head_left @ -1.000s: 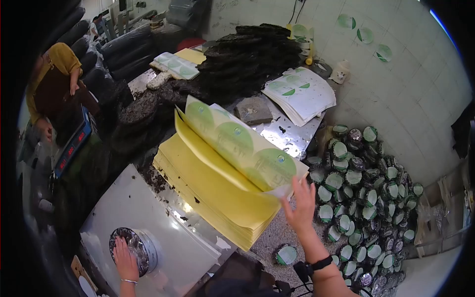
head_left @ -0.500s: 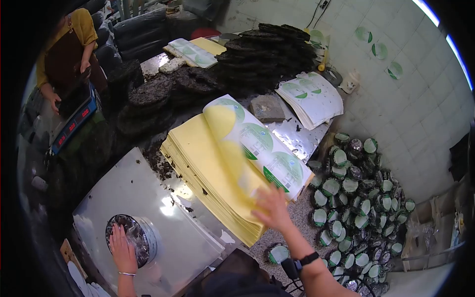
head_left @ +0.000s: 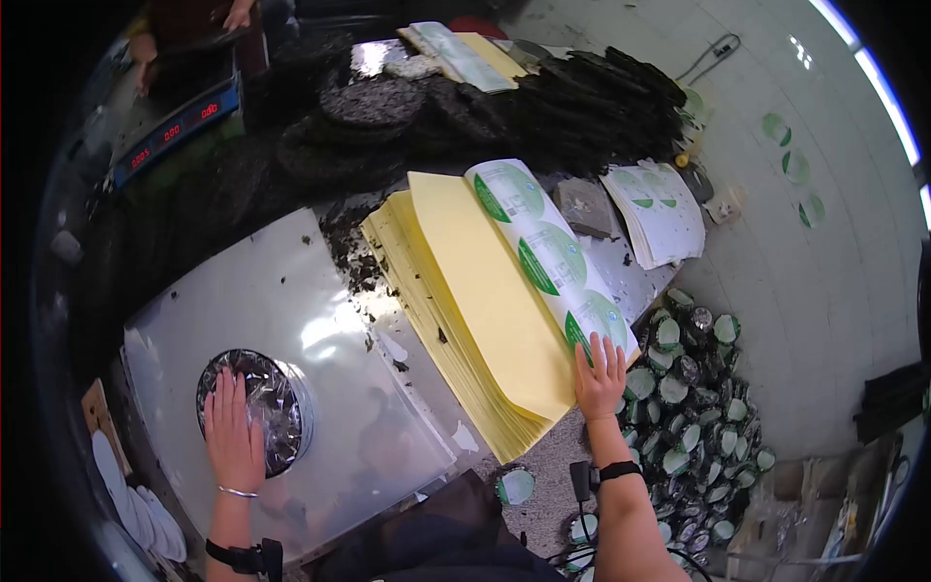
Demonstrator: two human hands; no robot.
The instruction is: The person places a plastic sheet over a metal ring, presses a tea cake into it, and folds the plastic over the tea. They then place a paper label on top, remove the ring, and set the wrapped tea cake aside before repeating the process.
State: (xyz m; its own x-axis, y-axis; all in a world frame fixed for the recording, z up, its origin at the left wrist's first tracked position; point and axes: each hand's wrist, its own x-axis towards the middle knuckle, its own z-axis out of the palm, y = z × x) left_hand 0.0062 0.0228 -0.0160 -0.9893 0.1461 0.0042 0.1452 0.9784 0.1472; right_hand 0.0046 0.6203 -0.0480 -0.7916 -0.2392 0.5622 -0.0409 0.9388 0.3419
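My left hand (head_left: 233,436) lies flat, fingers together and stretched out, on a round dark cake (head_left: 281,412) wrapped in shiny clear film. The cake rests on a smooth grey metal plate (head_left: 242,291). My right hand (head_left: 599,378) presses with spread fingers on the near right end of a label sheet (head_left: 558,257), white with round green prints. This sheet is folded or rolled back over a thick stack of yellow-backed sheets (head_left: 485,310). The top yellow sheets bow upward at their left edge. Neither palm's underside shows.
Many wrapped round cakes with green-white labels (head_left: 679,417) are heaped on the floor at right. Behind stand stacked dark slabs (head_left: 601,107), a stone block (head_left: 585,207), more label sheets (head_left: 659,213) and a blue scale (head_left: 179,131). A co-worker's hands (head_left: 238,15) show beyond the scale.
My right hand has moved from above the yellow sheets to the label sheet's near end, and the sheet now lies folded further right. My left hand stays on the cake. The view has shifted.
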